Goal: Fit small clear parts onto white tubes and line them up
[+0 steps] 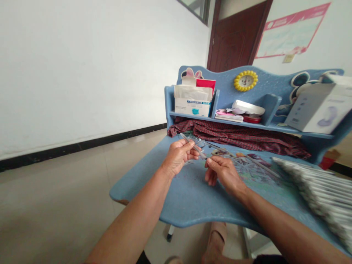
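Note:
My left hand [180, 154] is closed around a thin, clear pen-like tube [194, 147], which slants from upper left down to the right. Just right of the tube's lower end, my right hand [221, 170] has its thumb and forefinger pinched together. What sits in that pinch, if anything, is too small to make out. Beneath and beyond both hands, small loose parts and thin sticks [217, 147] lie scattered on the blue desk [189, 201]. A large stack of thin whitish tubes [324, 190] fills the desk's right side.
A rolled checked cloth [233, 135] lies along the back of the desk. The shelf above carries a mask box [192, 106], some booklets [228, 116], a red tin [252, 119] and a big white carton [320, 104]. A yellow-rimmed clock [245, 81] is on the backboard.

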Demonstrator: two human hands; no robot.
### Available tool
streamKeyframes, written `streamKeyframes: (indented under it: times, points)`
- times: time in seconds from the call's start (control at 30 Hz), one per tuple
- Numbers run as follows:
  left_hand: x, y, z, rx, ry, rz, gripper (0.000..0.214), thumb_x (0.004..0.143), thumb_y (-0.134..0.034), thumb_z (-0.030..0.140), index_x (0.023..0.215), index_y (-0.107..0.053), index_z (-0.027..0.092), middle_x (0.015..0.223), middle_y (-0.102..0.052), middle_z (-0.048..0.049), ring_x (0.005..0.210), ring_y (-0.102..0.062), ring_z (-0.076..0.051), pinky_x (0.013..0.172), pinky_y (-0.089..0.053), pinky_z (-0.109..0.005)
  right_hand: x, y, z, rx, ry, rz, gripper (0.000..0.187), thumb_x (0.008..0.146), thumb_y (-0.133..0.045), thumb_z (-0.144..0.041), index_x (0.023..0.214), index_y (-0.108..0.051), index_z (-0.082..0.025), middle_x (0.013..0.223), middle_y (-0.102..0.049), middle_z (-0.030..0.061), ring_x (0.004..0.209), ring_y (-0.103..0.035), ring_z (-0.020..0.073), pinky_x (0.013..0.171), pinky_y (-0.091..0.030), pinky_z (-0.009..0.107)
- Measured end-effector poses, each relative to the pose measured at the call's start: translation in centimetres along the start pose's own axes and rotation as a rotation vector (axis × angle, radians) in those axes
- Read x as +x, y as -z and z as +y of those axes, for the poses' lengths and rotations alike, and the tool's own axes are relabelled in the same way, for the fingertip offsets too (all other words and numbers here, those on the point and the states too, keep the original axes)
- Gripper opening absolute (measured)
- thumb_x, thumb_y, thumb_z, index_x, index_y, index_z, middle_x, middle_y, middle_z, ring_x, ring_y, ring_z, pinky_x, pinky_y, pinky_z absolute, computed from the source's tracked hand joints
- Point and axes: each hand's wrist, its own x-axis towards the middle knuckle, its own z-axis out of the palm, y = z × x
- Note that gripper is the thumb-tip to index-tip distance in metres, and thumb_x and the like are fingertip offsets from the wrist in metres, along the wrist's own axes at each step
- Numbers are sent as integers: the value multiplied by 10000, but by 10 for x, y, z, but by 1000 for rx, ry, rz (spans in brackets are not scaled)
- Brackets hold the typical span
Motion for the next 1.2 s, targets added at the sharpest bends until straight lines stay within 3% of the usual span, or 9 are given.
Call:
streamKeyframes:
  times: [0.13,0.33,0.53,0.73,0.97,1.1,1.2]
  points:
    - [0,0,0,-9,-8,3,107,762,-554,182,748,-551,76,706,-644,-94,537,-592,-113,508,-488,-224,0,2,-3,153,-119,-100,353,775,-439,-519,753,-478,-169,456,-591,7,310,-494,123,313,-375,211]
    - [1,2,-1,4,-10,0,132,753,-575,216,753,-564,84,724,-650,-94,533,-589,-107,517,-490,-226,2,2,3,-74,96,63,292,720,-564,-457,770,-476,-183,466,-574,-35,344,-494,97,342,-373,184]
    - [1,2,-1,14,2,-9,137,753,-575,220,755,-566,84,720,-650,-97,545,-593,-110,537,-495,-231,0,1,-1,61,-76,-60,352,785,-428,-518,760,-474,-170,450,-580,-4,310,-488,113,310,-366,196]
    - [1,1,-2,7,-13,-8,133,751,-577,218,753,-560,86,725,-650,-94,532,-589,-108,519,-491,-229,0,-1,2,-87,84,59,286,729,-552,-453,747,-477,-177,462,-573,-32,344,-494,93,344,-370,178]
    - [0,0,0,-11,-14,-30,133,751,-578,213,754,-562,81,725,-650,-97,554,-597,-114,534,-493,-229,-2,0,-5,248,-127,-136,337,774,-455,-499,760,-482,-163,447,-583,5,301,-477,113,310,-374,204]
    - [0,0,0,-21,-28,-6,135,750,-579,220,762,-556,87,749,-654,-101,545,-596,-111,522,-492,-229,0,2,-1,133,-27,-25,352,693,-588,-478,816,-448,-179,455,-584,-21,303,-474,104,300,-356,179]
    - [0,0,0,-15,-27,-5,133,747,-583,216,759,-551,88,752,-654,-101,544,-597,-110,522,-492,-229,1,0,1,50,42,45,332,695,-587,-474,791,-453,-185,434,-563,-37,303,-467,100,303,-356,177]
